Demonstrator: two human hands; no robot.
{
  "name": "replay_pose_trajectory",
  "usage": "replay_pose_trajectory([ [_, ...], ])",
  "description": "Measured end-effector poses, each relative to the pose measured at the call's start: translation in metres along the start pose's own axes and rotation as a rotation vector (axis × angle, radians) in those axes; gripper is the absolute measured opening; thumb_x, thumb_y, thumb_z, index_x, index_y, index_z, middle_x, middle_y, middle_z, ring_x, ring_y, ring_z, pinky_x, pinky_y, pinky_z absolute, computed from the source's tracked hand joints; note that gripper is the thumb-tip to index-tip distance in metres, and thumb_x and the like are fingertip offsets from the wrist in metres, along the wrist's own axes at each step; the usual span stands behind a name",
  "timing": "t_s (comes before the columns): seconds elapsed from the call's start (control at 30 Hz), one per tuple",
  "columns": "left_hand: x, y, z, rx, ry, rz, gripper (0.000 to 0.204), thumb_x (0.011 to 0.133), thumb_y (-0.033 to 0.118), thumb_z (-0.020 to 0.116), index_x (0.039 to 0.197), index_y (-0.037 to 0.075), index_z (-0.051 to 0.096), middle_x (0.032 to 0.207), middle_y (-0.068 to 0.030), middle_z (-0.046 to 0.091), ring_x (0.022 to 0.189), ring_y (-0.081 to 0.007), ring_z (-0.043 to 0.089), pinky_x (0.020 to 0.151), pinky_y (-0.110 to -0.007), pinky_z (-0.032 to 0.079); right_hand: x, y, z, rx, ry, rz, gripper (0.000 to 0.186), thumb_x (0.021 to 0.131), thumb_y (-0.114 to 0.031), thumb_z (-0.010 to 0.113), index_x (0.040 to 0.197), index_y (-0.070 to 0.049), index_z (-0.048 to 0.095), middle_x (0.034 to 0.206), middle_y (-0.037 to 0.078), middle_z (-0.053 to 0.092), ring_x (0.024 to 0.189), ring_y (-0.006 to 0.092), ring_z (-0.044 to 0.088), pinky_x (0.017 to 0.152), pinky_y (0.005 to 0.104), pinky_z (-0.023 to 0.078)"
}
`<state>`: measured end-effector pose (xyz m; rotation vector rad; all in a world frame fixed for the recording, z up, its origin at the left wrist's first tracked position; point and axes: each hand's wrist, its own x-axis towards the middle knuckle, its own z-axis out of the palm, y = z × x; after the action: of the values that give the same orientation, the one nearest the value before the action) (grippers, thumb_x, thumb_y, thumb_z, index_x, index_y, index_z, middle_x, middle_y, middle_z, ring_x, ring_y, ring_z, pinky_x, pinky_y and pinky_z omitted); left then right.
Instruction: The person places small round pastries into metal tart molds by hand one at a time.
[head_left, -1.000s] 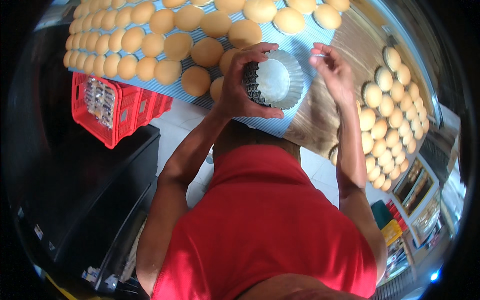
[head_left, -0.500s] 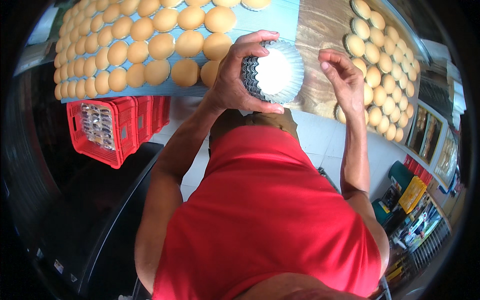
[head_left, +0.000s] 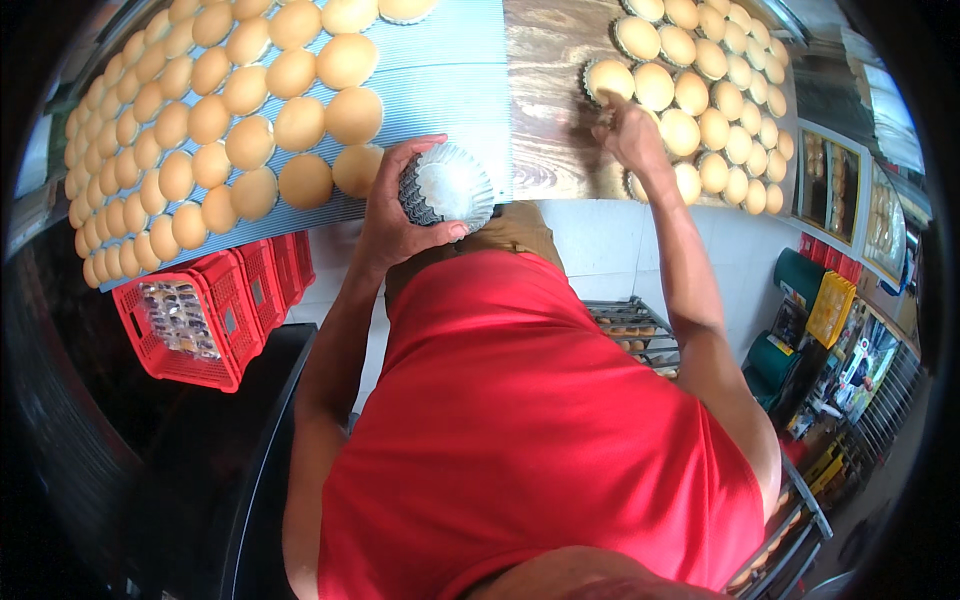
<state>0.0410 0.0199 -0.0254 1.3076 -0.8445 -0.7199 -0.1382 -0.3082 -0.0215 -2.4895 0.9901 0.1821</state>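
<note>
The left hand point(head_left: 386, 215) curls around stacked fluted tins point(head_left: 455, 190); the right hand point(head_left: 632, 138), partly closed, lies against a golden cake point(head_left: 609, 77) on the wooden tabletop point(head_left: 545, 110), its hold unclear.

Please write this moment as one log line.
left hand: holding tin stack | right hand: at cake | more cakes: on blue mat, wooden top

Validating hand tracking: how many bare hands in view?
2: the bare left hand holds a stack of fluted silver metal tins; the bare right hand is at a round golden cake on a brown tabletop.
</note>
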Motion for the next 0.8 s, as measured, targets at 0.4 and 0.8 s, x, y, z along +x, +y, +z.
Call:
replay_pose_trajectory([
  [0.4,0.018,-0.01,0.016,-0.439,-0.036,-0.416,0.069,0.079,0.022,0.081,0.139,0.004,0.053,0.134,-0.0102,0.058,0.125,-0.0199,0.053,0.106,-0.034,0.043,0.097,0.021,0.006,0.078,-0.038,0.029,0.087,0.07,-0.039,0.088,0.141,-0.002,0.054,0.139,0.026,0.056,0.126,0.0356,0.059,0.105,0.0442,0.05],
  [0.8,0.043,-0.059,0.036,-1.005,-0.047,-0.662,0.076,0.089,0.035,0.076,0.147,0.001,0.041,0.132,-0.0116,0.058,0.119,-0.018,0.06,0.1,-0.035,0.053,0.05,-0.128,-0.015,0.339,-0.792,-0.544,0.09,0.069,-0.042,0.092,0.139,0.002,0.056,0.128,0.02,0.061,0.123,0.0332,0.058,0.107,0.0385,0.047],
])
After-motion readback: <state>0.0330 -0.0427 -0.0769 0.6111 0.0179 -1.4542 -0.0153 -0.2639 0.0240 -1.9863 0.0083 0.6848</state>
